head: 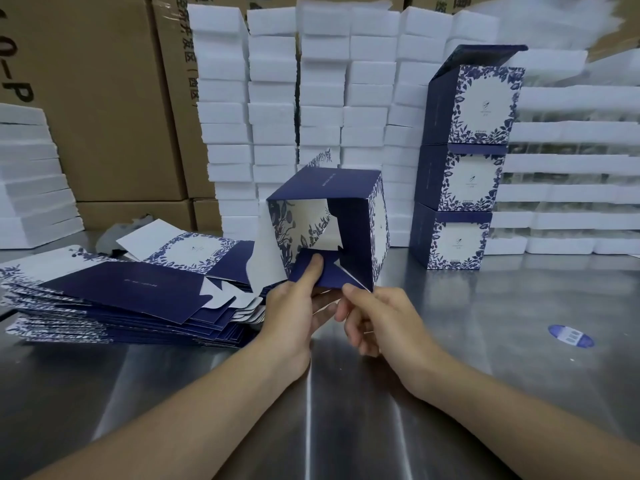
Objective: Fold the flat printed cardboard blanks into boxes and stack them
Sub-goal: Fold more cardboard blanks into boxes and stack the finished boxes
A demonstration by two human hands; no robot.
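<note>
Both my hands grip the half-folded box [332, 216]: left hand [294, 306] thumbing a navy flap, right hand [377, 317] pinching its corner. Flat blanks [121, 292] lie left, finished boxes [464, 188] stacked right. Brown carton [86, 98] reads "0-P".

A half-folded navy printed cardboard box [332, 220] is being held above the middle of a shiny steel table [346, 410], its open end facing the person. Just before this box, the left hand [294, 306] and the right hand [377, 313] are gripping its lower flaps side by side. Left of the box, a pile of flat navy printed cardboard blanks [114, 292] is lying on the table. Right of the box and slightly behind it, a stack of three folded navy printed boxes [460, 174] is standing. Behind the box, columns of white foam blocks [311, 98] are rising, and behind it to the left, brown corrugated cartons [104, 98] are standing. Right of the box, nearer the person, a small blue oval sticker [570, 336] is lying.
</note>
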